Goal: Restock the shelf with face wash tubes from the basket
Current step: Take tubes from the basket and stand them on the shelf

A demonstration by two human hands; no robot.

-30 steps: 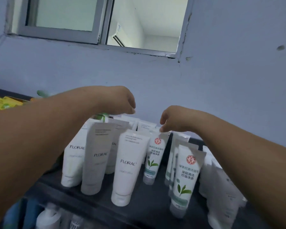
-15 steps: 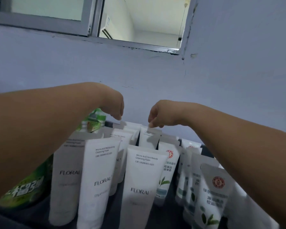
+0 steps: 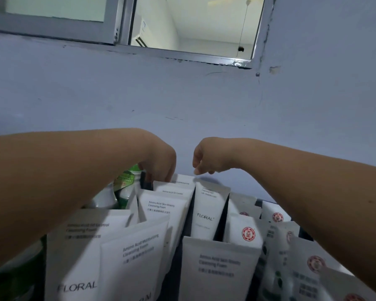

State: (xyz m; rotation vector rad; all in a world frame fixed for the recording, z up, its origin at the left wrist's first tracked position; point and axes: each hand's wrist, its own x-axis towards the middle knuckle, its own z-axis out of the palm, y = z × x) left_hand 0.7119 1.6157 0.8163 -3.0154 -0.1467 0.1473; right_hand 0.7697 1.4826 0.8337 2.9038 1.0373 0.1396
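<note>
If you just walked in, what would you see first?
First, the left hand and the right hand, close together in the middle, just over the back tubes. The white tubes crowd the whole bottom. Up top is a window in the blue wall, and a green bottle peeks out under the left wrist.

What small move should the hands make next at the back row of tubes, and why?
Probably settle the rearmost FLORAL tube upright against the wall: the left hand and right hand both have fingertips near its top edge. Whether they grip it is unclear.
</note>
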